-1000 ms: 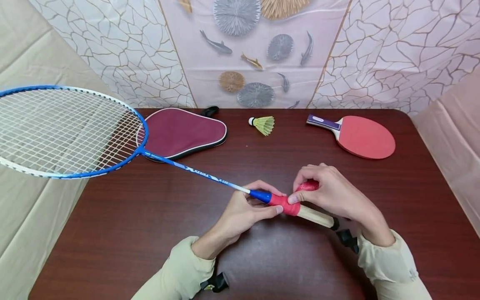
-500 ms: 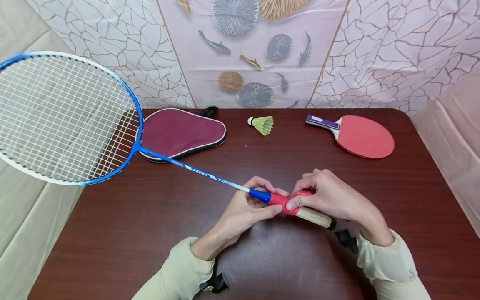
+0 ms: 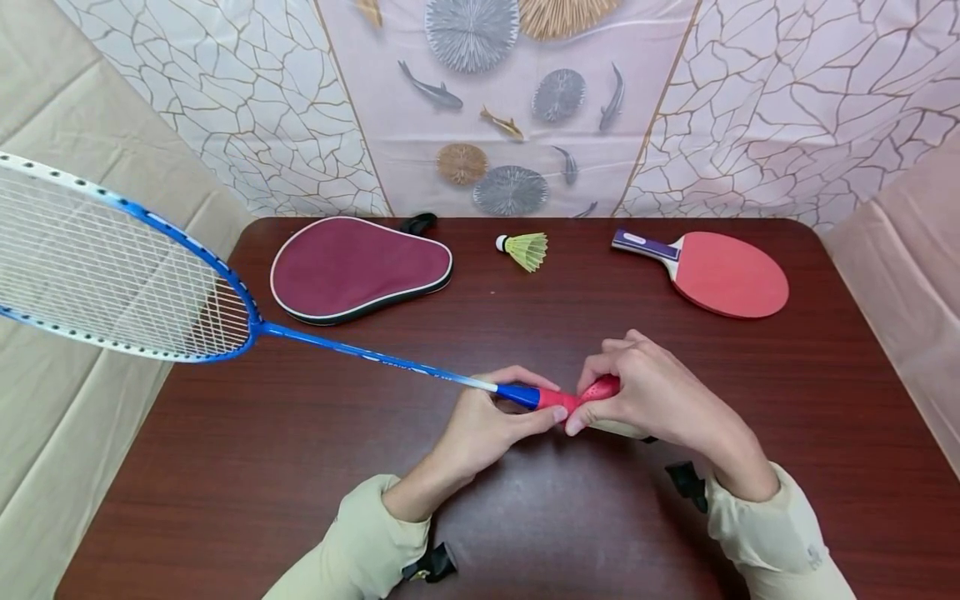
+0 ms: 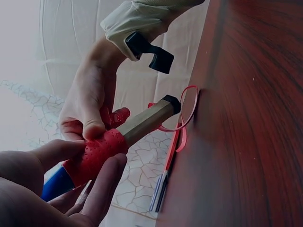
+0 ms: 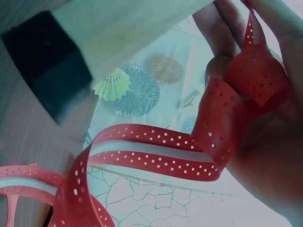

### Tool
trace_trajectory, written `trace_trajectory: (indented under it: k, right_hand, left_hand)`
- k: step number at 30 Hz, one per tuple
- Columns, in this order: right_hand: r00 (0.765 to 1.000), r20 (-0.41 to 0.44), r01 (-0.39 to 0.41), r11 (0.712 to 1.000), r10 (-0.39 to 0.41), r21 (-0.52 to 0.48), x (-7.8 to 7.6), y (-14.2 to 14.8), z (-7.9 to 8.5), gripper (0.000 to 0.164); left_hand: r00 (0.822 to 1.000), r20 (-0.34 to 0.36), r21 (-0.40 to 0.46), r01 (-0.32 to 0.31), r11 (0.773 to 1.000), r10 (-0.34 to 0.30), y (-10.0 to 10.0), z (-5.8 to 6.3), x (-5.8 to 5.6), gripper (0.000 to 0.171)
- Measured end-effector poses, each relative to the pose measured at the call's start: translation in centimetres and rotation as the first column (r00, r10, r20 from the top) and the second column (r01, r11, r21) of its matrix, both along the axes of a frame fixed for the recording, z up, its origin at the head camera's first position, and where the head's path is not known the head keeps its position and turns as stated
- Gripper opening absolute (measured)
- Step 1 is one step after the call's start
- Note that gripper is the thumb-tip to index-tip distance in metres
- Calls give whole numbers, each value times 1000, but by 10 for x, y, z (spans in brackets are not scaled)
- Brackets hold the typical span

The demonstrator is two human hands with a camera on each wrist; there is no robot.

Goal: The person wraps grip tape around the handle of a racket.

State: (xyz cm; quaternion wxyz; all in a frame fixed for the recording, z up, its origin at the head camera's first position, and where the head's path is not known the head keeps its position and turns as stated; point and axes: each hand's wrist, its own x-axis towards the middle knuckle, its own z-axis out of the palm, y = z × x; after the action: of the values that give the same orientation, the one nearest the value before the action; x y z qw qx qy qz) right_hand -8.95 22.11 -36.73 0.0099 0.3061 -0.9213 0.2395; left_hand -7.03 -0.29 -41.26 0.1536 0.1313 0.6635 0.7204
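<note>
the left hand (image 3: 480, 427) grips a racket (image 3: 352, 350) by its partly wrapped handle (image 4: 146, 121) as the right hand (image 3: 660, 396) pinches red tape (image 3: 604, 387) against it, a shuttlecock (image 3: 525, 250) lying beyond.

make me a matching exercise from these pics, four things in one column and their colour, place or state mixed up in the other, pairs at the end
1. racket
2. red tape
3. shuttlecock
4. table tennis bat

A. on the table, with a yellow skirt and white tip
B. flat on the table, red face up
C. partly wound round a wooden handle, a loose length trailing from the right hand
D. blue and white frame, held by the left hand

Pairs: 1-D, 2-C, 3-A, 4-B
</note>
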Motion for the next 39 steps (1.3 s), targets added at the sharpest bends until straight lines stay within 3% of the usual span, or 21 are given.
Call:
trace_trajectory:
  k: [6,13,16,21,27,32,36,39]
  right_hand:
    - [998,53,38,999,-37,-23,-1,4,6,29]
    - [995,57,-80,995,83,-52,-1,14,11,22]
    - [995,58,-76,997,77,-28,1,19,15,22]
    - [999,11,-41,999,41,-6,3,25,19,24]
    - [995,-71,-71,994,65,-88,-1,24,15,22]
    - [996,-82,-49,994,41,-94,-2,22,13,21]
    - [998,-59,-42,997,38,-70,-3,19,11,21]
    - [998,-17,-61,996,60,-59,-3,17,9,21]
  left_hand:
    - [998,-50,30,31,999,-30,0,-1,-2,27]
    - [995,-92,-23,43,999,-45,-1,-1,-2,25]
    - [993,-112,-60,35,998,-42,-2,1,-3,25]
    - [989,-145,-101,14,995,-29,-4,3,-3,25]
    - [988,-138,-85,52,995,-63,-3,3,-2,27]
    - [988,-106,-34,109,993,-112,-5,19,3,29]
    - [976,-155,-35,147,989,-151,-6,31,6,26]
    - [960,-215,-53,175,983,-182,-5,31,5,26]
